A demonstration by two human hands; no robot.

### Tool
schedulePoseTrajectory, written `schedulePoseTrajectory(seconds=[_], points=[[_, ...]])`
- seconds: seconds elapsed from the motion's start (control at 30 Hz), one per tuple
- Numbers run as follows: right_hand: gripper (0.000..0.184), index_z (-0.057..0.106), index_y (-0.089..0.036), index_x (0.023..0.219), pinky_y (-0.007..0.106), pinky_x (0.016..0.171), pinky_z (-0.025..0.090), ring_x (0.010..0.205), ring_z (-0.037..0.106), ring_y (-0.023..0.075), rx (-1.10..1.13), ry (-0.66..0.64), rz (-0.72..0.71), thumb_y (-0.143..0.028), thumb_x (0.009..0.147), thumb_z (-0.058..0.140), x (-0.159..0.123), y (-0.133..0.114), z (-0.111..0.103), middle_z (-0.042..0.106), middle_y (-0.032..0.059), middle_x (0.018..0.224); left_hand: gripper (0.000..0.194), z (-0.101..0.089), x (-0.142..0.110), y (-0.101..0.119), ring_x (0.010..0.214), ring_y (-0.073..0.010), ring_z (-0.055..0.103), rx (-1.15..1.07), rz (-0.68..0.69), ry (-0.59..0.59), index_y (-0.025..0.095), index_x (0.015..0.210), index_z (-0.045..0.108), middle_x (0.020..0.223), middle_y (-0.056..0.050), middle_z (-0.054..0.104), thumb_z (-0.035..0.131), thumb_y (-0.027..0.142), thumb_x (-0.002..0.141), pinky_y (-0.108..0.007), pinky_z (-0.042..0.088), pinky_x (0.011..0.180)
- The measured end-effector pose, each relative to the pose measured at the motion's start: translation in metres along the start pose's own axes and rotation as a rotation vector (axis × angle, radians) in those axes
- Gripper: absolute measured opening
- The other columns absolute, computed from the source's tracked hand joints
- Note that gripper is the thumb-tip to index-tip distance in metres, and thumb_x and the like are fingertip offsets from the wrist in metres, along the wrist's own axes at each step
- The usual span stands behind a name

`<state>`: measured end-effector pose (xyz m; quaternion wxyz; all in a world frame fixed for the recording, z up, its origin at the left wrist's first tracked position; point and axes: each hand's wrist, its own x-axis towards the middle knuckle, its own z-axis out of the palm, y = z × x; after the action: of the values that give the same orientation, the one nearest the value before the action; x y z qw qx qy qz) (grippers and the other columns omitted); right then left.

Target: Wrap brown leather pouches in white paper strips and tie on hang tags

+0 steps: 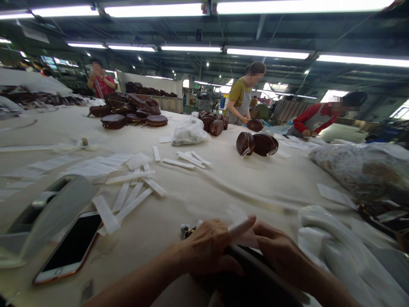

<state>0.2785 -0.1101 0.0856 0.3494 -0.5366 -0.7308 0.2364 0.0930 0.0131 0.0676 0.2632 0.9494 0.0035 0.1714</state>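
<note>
A dark brown leather bag [255, 277] lies in front of me at the bottom, its lower part cut off by the frame. My left hand [211, 247] grips its near side, the thumb over the edge and the index finger stretched along the top. A thin white sheet of wrapping [246, 233] stands between the hands above the bag's edge. My right hand [281, 251] has its fingers closed on that sheet, against the bag's far edge. Just left of my left hand, small metal hardware [188, 231] shows, partly wrapped in white.
White paper strips [134, 200] lie scattered to the left, near a phone [70, 247] and a grey tape dispenser [51, 213]. White foam wrap [338, 251] and a plastic-covered heap [367, 170] stand right. Brown round bags [265, 145] sit farther back, with people working beyond.
</note>
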Motion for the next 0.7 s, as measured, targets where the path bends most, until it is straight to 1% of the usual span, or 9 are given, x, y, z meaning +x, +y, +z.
schedulePoseTrajectory(seconds=[0.1,0.13,0.23,0.33,0.4,0.47,0.53,0.63,0.7], points=[[0.029,0.065,-0.023,0.102,0.024,0.071,0.047,0.08,0.058,0.0147,-0.157,0.019,-0.146,-0.016,0.092,0.038,0.002,0.006,-0.003,0.064,0.0069,0.088,0.076,-0.002,0.002,0.004,0.083,-0.0223,0.061,0.086,0.01,-0.062,0.027,0.139,0.029,0.094,-0.004,0.062,0.067,0.049,0.077,-0.031,0.046,0.077],[0.031,0.064,-0.022,0.102,0.022,0.069,0.047,0.079,0.057,0.0139,-0.188,0.03,-0.166,-0.015,0.093,0.036,0.002,0.008,-0.004,0.064,0.0069,0.087,0.071,-0.002,0.002,0.006,0.081,-0.022,0.06,0.118,-0.004,-0.07,0.027,0.136,0.035,0.094,-0.005,0.061,0.067,0.048,0.077,-0.031,0.047,0.076],[0.028,0.065,-0.02,0.102,0.021,0.071,0.047,0.08,0.059,0.0128,-0.16,-0.001,-0.135,-0.019,0.094,0.038,0.002,0.012,-0.007,0.063,0.0071,0.088,0.065,-0.003,0.0,0.011,0.086,-0.023,0.06,0.195,-0.026,-0.048,0.032,0.131,0.042,0.113,-0.008,0.053,0.069,0.048,0.075,-0.032,0.049,0.075],[0.027,0.067,-0.019,0.102,0.023,0.078,0.048,0.085,0.06,0.0138,-0.056,-0.046,-0.057,-0.027,0.094,0.042,0.002,0.02,-0.004,0.063,0.0084,0.094,0.068,-0.003,-0.003,0.011,0.098,-0.0251,0.058,0.22,0.016,-0.002,0.04,0.133,0.037,0.134,-0.01,0.039,0.071,0.044,0.074,-0.036,0.049,0.083],[0.029,0.069,-0.018,0.095,0.025,0.079,0.048,0.085,0.06,0.0143,0.013,-0.06,-0.008,-0.03,0.093,0.043,0.002,0.028,0.001,0.063,0.008,0.093,0.072,-0.003,-0.004,0.009,0.107,-0.0257,0.055,0.165,0.063,0.009,0.039,0.135,0.032,0.137,-0.009,0.039,0.072,0.039,0.076,-0.036,0.047,0.089],[0.028,0.07,-0.017,0.086,0.026,0.076,0.049,0.08,0.061,0.0145,0.074,-0.053,0.027,-0.033,0.09,0.047,0.001,0.037,0.008,0.063,0.0064,0.087,0.076,-0.002,-0.004,0.008,0.112,-0.0259,0.053,0.095,0.091,-0.001,0.035,0.138,0.027,0.132,-0.009,0.047,0.072,0.036,0.076,-0.035,0.045,0.092],[0.027,0.07,-0.017,0.081,0.026,0.072,0.05,0.077,0.061,0.0148,0.112,-0.029,0.047,-0.035,0.088,0.05,0.0,0.043,0.016,0.064,0.0048,0.082,0.085,-0.001,-0.004,0.007,0.11,-0.0269,0.055,0.064,0.081,0.004,0.032,0.14,0.021,0.126,-0.01,0.053,0.074,0.034,0.074,-0.037,0.046,0.09],[0.026,0.071,-0.017,0.082,0.027,0.072,0.05,0.077,0.062,0.0156,0.148,0.007,0.119,-0.037,0.086,0.054,-0.001,0.044,0.024,0.066,0.0047,0.081,0.102,0.004,-0.006,0.007,0.102,-0.0286,0.059,0.076,0.044,0.047,0.028,0.143,0.002,0.118,-0.012,0.058,0.076,0.035,0.072,-0.041,0.047,0.087],[0.025,0.072,-0.018,0.084,0.028,0.074,0.05,0.079,0.062,0.0166,0.201,0.022,0.186,-0.038,0.084,0.057,-0.002,0.041,0.027,0.067,0.0056,0.085,0.109,0.007,-0.007,0.006,0.098,-0.028,0.061,0.072,0.033,0.078,0.025,0.143,-0.008,0.113,-0.012,0.06,0.075,0.036,0.073,-0.042,0.047,0.087]])
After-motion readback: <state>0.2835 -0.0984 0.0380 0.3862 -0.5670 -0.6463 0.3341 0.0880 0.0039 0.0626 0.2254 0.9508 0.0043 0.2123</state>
